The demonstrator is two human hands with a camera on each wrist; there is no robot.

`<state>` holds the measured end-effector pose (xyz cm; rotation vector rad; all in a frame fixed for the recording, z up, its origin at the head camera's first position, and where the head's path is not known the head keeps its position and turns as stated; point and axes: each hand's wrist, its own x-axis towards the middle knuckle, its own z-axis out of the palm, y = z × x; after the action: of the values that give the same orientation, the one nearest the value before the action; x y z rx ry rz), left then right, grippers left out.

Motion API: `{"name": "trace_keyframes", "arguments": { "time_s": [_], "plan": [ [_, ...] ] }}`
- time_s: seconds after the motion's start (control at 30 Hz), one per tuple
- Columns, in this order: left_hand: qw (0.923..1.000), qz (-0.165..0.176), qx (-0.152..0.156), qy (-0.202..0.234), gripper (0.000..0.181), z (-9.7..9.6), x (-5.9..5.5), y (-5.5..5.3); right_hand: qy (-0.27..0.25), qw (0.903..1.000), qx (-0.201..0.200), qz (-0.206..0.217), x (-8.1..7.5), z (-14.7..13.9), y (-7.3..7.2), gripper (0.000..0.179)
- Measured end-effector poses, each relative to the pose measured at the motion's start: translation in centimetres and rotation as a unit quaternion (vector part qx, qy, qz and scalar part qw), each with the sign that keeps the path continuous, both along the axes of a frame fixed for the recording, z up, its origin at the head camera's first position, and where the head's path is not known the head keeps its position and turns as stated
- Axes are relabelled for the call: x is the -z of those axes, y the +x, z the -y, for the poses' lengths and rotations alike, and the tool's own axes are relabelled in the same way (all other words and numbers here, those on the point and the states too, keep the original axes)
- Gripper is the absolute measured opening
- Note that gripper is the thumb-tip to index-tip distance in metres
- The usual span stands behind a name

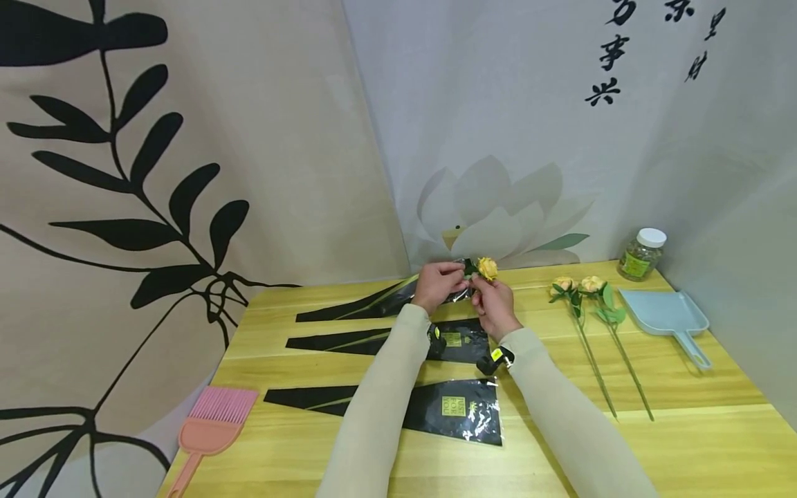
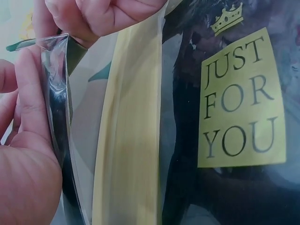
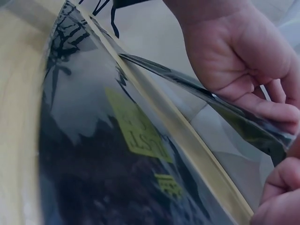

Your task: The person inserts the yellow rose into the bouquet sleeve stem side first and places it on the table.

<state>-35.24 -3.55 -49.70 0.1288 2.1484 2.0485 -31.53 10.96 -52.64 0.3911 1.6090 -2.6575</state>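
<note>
At the far edge of the table, my left hand (image 1: 436,285) holds a black flower sleeve (image 1: 392,301) near its wide mouth, the sleeve lying along its fingers (image 2: 30,98). A yellow rose (image 1: 488,268) pokes out of that mouth; its stem is mostly hidden inside. My right hand (image 1: 496,308) pinches the rose just below its bloom, by the green leaves and sleeve edge. In the right wrist view, the sleeve (image 3: 234,117) stretches between both hands. Two more flat black sleeves, a middle one (image 1: 476,340) and a near one (image 1: 429,408), lie below; "JUST FOR YOU" shows on their labels.
Two roses, one (image 1: 563,283) beside the other (image 1: 593,284), lie to the right with long stems. Beyond them are a blue dustpan (image 1: 666,311) and a white-lidded jar (image 1: 640,256). A pink brush (image 1: 214,422) lies at the left edge. A printed curtain (image 1: 299,138) hangs behind the table.
</note>
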Motion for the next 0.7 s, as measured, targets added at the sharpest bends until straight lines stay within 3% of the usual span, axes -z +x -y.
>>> {"name": "trace_keyframes", "arguments": {
  "time_s": [0.23, 0.37, 0.6, 0.7],
  "plan": [
    [1.0, 0.003, -0.002, -0.004, 0.024, 0.2, 0.2, -0.3, -0.039, 0.9964, -0.075, -0.007, -0.5, -1.6, 0.4, 0.038],
    [1.0, 0.008, 0.001, 0.003, 0.024, 0.3, 0.5, -0.5, -0.048, 0.9942, -0.096, 0.008, -0.7, -2.5, 0.5, 0.05],
    [0.9997, 0.002, 0.006, -0.024, 0.022, 0.5, 0.5, -0.6, -0.013, 0.9962, -0.086, -0.002, -0.5, -3.7, 0.2, 0.025],
    [0.9994, -0.002, 0.008, -0.034, 0.021, 0.5, 0.4, -0.6, 0.016, 0.9956, -0.091, -0.016, -0.5, -4.0, 0.2, 0.022]
  ]
}}
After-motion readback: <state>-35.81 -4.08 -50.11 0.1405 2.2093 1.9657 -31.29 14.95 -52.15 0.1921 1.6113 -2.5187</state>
